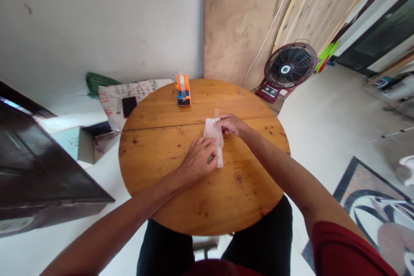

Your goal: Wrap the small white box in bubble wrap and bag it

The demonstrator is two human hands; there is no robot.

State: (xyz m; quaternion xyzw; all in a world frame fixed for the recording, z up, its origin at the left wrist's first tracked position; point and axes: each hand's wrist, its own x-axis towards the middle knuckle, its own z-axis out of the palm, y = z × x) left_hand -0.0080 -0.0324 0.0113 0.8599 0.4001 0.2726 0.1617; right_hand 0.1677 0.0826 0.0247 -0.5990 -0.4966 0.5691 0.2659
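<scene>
A whitish, wrinkled, see-through wrap (211, 128) lies lengthwise on the round wooden table (181, 207), with a narrow strip sticking out at its far end. My left hand (201, 155) rests on the wrap's left and near part, its fingers curled and its index finger reaching over it. My right hand (231, 124) pinches the far right edge of the wrap between thumb and fingers. Whether anything is inside the wrap cannot be made out.
An orange and blue tape dispenser (183, 90) stands near the table's far edge. Beyond the table are a dark red fan (291, 67) at the right and a black phone (129, 106) on a printed sack (110, 99) at the left.
</scene>
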